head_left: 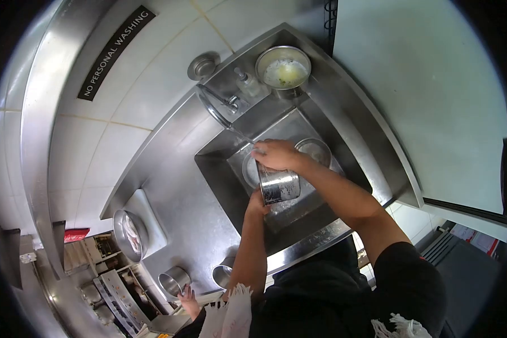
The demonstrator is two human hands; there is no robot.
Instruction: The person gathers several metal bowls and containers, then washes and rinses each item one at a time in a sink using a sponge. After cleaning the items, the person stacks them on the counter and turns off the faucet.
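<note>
Over the sink (321,225), a steel pot (280,186) is tipped on its side, wet and shiny. My right hand (276,155) lies over its upper side, fingers curled at the rim. My left hand (257,204) grips the pot from below, with part of the fingers hidden behind it. Water runs from the curved faucet (213,110) toward my right hand. Beneath the pot, a round metal vessel (249,170) shows in part, and another round metal vessel (314,151) sits in the basin beside my right wrist.
A steel bowl (283,65) with whitish, foamy contents and a pump bottle (246,81) stand behind the sink. Left on the counter (180,191) are a white board (146,219) and a bowl (130,235). Another person's hand (189,301) touches a steel pot (173,279); a second pot (224,271) is near my left forearm.
</note>
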